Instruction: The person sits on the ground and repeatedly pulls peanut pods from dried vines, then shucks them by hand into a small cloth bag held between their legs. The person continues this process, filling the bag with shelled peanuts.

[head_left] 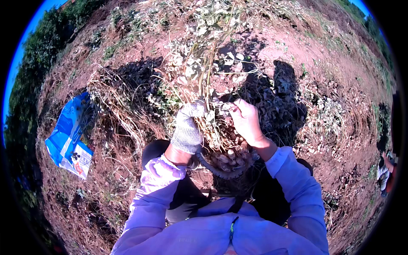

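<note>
Where the two hands meet at chest height, an uprooted plant (204,55) is held upright over a round basket (225,163) set between the person's knees. The plant is a bundle of thin, dry stems with pale, curled leaves spreading above and a tangle of roots and pods hanging below, just over the basket. The left hand (187,127), in a grey knitted glove, has its fingers clenched around the gathered stems just below the foliage. The bare right hand (245,121) has its fingers pinched on something small among the lower stems; what exactly they hold is too small to tell.

Judgement on handling: the plant looks light and limp, the stems wiry but brittle, the leaves likely to crumble and shed. The sound place to take hold is the bunched stem neck, where the gloved hand already grips; the leafy top would tear away. The pods probably detach with a short pull or twist.

The basket appears partly filled with pale pods. The ground all round is reddish soil strewn with dry stalks (114,102). A blue and white sack (68,140) lies well apart at the left. Another person (386,170) shows at the far right edge.
</note>
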